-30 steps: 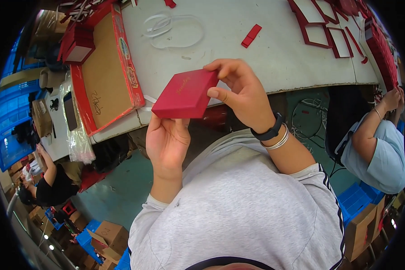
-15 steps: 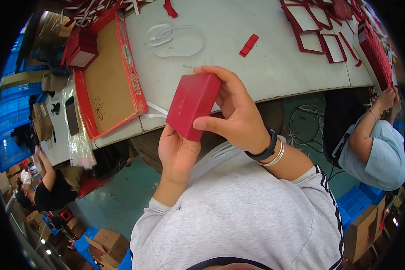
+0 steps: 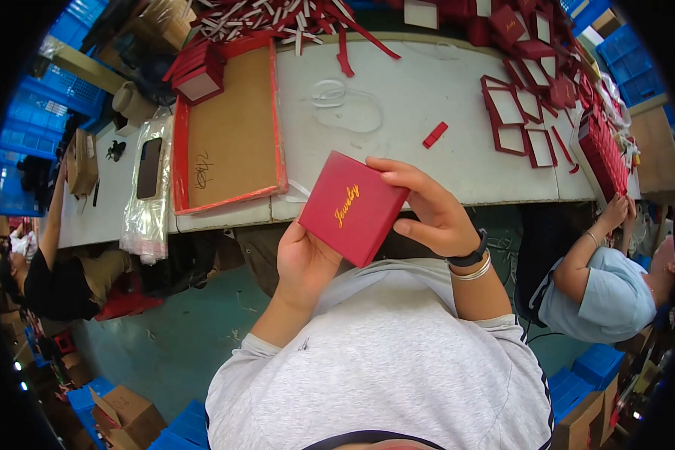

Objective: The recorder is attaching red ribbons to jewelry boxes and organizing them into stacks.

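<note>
Plainly, white ribbon beyond red box.

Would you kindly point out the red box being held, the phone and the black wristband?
Red box (image 3: 352, 208): head view, lettered face.
Phone (image 3: 149, 169): head view, dark face.
Black wristband (image 3: 470, 258): head view, outer side.

The square red box is held askew, gold-lettered face up.
</note>
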A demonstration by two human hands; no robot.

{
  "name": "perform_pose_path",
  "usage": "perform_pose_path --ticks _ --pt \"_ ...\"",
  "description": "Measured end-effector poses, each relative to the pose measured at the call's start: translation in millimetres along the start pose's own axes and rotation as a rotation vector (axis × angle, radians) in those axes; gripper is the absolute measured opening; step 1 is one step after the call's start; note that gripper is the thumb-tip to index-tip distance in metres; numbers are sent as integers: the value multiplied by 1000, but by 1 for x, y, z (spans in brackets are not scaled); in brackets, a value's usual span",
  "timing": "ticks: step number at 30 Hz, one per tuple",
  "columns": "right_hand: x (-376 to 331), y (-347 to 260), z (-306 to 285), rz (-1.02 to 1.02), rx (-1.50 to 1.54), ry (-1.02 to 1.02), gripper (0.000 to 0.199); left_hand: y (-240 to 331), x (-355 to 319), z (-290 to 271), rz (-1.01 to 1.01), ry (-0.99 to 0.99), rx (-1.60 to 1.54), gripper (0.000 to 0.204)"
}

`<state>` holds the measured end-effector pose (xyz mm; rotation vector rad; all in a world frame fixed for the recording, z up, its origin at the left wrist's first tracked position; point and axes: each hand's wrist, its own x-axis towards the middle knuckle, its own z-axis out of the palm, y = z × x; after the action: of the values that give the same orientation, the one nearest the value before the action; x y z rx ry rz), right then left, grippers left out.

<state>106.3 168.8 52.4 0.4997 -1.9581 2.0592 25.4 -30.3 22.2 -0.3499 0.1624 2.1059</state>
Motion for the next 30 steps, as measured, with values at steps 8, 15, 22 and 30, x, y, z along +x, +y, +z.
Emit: perform_pose_path --ticks 8,15,22,30 --pt "10 -12 21 -42 11 26 46 8 -20 12 -2 -82 111 38" --pt "33 -17 42 -82 -523 -44 51 39 -41 3 -40 -148 -85 41" --pt "129 1 38 12 -830 153 22 70 -51 -30 180 -102 320 38" --pt "295 160 41 157 -793 283 21 103 -91 -69 641 318 511 21"
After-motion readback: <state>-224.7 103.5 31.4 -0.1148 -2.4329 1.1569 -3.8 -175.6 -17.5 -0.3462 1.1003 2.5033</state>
